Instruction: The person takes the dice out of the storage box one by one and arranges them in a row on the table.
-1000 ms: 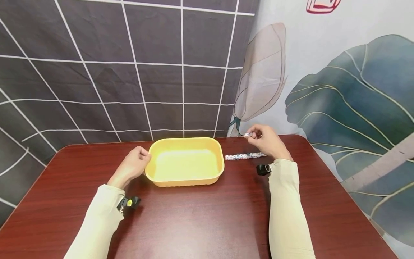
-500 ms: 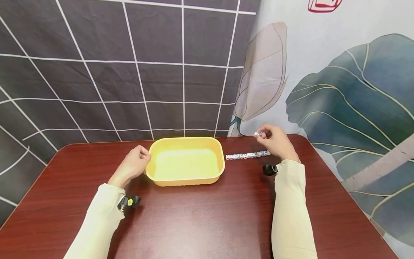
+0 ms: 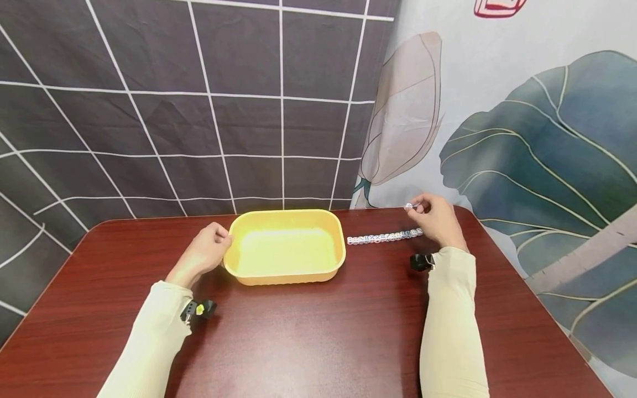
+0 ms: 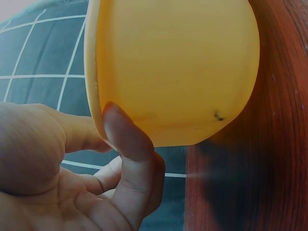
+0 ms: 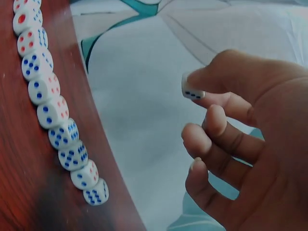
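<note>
A yellow plastic basin (image 3: 288, 279) stands at the back of the table, and my left hand (image 3: 201, 255) grips its left rim. In the left wrist view the thumb and forefinger pinch the basin wall (image 4: 178, 72) from both sides. My right hand (image 3: 440, 221) is raised at the right and pinches a white die (image 5: 192, 88) between thumb and forefinger. Blue pips show on the die's visible side. Below that hand lies a row of dice (image 3: 383, 237), running right from the basin; the right wrist view shows them touching, with red and blue pips.
The dark red wooden table (image 3: 298, 342) has its back edge just behind the basin and the dice. A dark grid-patterned cloth (image 3: 239, 127) hangs behind it, with a leaf-patterned curtain (image 3: 497, 166) at the right.
My right hand has moved to the right with the die, along the row, uncovering more of the row's right end. The left hand and basin have stayed in place.
</note>
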### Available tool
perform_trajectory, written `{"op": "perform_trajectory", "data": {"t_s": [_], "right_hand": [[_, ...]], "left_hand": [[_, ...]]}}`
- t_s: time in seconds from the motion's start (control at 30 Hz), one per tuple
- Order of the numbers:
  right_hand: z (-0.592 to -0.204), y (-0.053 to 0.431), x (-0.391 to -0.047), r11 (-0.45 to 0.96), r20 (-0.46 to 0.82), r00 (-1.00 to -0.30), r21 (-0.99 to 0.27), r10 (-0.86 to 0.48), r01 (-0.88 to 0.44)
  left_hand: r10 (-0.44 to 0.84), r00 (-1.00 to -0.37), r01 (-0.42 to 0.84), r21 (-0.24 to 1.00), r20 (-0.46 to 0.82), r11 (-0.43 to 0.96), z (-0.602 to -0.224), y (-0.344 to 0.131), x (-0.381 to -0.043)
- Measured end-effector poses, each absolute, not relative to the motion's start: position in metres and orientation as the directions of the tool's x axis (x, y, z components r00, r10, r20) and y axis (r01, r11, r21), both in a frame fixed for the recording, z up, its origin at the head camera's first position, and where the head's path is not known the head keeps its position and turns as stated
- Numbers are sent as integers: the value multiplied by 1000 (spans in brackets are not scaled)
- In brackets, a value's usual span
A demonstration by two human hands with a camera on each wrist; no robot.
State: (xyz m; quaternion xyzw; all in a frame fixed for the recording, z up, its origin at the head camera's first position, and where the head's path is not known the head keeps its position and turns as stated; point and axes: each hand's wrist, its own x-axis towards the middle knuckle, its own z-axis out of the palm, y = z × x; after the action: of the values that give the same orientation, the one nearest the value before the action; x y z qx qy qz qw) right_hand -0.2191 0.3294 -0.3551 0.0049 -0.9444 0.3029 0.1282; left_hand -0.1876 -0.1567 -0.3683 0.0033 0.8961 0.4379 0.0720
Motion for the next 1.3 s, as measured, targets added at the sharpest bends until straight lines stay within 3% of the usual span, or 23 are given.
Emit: {"op": "perform_trajectory", "data": {"t_s": [0.23, 0.77, 1.3], "right_hand": [[-360, 341, -215, 822, 263, -955, -569, 141, -35], [-372, 363, -207, 842, 164, -970, -536, 177, 63], [-394, 379, -209, 825, -18, -973, -528, 228, 203]], "left_hand": [[65, -990, -57, 778, -125, 625, -367, -157, -188], [62, -990, -59, 780, -124, 623, -368, -157, -188], [63, -990, -60, 784, -125, 618, -368, -156, -188]]}}
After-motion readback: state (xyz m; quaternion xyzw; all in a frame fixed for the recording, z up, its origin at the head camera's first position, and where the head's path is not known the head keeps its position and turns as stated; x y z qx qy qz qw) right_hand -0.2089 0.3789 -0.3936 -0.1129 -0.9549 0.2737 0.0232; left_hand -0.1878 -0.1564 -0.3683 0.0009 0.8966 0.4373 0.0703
